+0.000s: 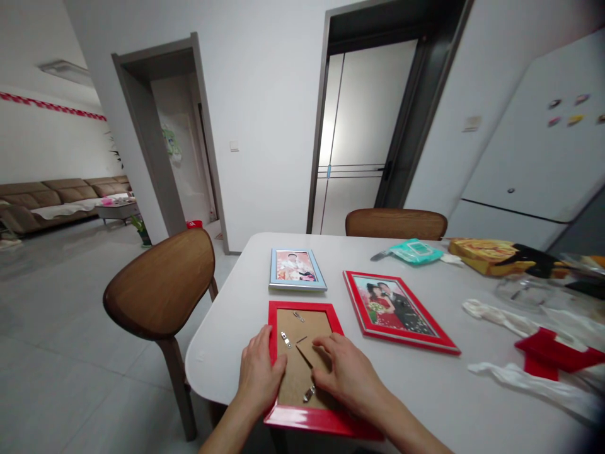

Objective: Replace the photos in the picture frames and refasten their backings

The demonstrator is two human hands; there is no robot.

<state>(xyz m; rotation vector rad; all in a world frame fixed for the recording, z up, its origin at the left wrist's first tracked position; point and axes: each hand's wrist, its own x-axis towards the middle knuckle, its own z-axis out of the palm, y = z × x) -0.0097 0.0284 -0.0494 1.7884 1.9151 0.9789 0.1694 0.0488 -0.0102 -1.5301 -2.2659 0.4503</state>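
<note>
The largest thing within reach is the white tabletop point(425, 391), beside which a brown wooden chair point(161, 284) is placed at the left and a second chair point(397, 224) at the far edge. On the tabletop, at the near edge, a red frame point(326, 419) is laid face down, its brown backing board point(295, 384) turned up. To its right a red picture frame point(401, 309) is seen face up, and beyond it a smaller blue picture frame point(297, 271). The left hand point(259, 369) is rested along the left rim, thumb apart from the fingers and extended over the board; whether the rim is gripped cannot be told. The right hand point(347, 372) is held over the board's right side with bent fingers; whether anything is pinched is hidden. A teal packet point(418, 251) is set farther back. Smallest, three metal clips point(286, 339) are seen on the board.
</note>
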